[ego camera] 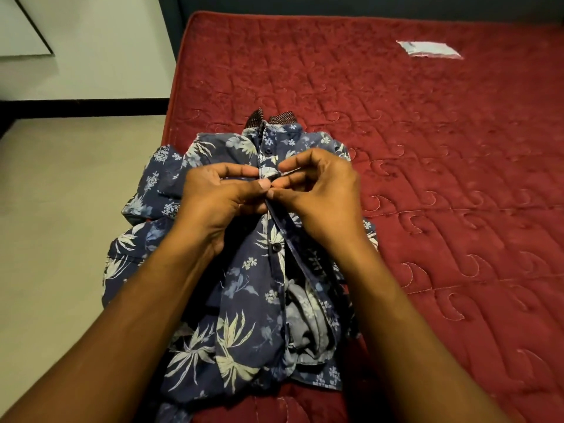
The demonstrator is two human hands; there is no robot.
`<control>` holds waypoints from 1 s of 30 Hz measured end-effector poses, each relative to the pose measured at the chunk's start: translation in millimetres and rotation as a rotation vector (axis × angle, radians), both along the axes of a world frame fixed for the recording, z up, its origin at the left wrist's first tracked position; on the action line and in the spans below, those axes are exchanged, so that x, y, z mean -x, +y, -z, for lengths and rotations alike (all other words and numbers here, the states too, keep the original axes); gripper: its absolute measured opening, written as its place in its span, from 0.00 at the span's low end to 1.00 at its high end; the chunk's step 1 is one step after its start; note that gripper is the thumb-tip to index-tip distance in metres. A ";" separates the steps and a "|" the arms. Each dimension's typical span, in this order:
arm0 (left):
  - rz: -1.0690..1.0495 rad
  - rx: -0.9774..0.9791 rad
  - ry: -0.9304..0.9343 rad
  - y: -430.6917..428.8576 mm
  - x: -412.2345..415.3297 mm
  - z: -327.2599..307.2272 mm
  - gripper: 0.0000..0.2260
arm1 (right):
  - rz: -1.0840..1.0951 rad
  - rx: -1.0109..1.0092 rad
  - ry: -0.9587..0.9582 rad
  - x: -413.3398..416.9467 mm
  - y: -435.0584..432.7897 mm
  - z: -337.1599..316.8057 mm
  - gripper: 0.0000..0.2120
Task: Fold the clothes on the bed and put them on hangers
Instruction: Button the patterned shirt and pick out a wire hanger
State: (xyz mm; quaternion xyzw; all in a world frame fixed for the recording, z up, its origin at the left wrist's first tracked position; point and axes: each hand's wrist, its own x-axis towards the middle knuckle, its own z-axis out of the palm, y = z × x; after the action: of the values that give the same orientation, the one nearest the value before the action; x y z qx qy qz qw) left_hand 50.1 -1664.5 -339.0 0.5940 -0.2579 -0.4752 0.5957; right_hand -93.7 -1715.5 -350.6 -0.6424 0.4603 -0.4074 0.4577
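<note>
Both hands, the left hand and right hand, pinched the floral shirt's button placket on the red bed.

- The shirt in front of you is navy blue, printed with white and pale blue flowers and cream leaves.
- Its collar lining is dark red, finely speckled; its buttons are dark navy.
- The mattress is deep red, quilted in curls.
- The floor is beige.
</note>
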 end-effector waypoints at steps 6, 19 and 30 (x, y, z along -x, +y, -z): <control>-0.021 0.093 -0.093 -3.4 4.5 5.9 0.12 | 0.058 -0.395 -0.414 1.0 -0.5 -5.4 0.16; -0.014 0.226 -0.225 -8.6 4.3 18.3 0.15 | -0.123 -0.532 -0.402 9.9 -1.1 -9.9 0.14; -0.036 0.269 -0.449 -9.8 8.3 18.7 0.16 | -0.161 -0.542 -0.382 5.9 -0.2 -7.6 0.07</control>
State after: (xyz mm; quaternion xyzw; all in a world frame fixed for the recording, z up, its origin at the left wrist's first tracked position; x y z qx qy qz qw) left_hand 41.8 -1674.3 -357.7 0.6045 -0.4340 -0.2822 0.6055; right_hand -99.6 -1715.8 -343.0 -0.4438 0.4057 -0.3456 0.7204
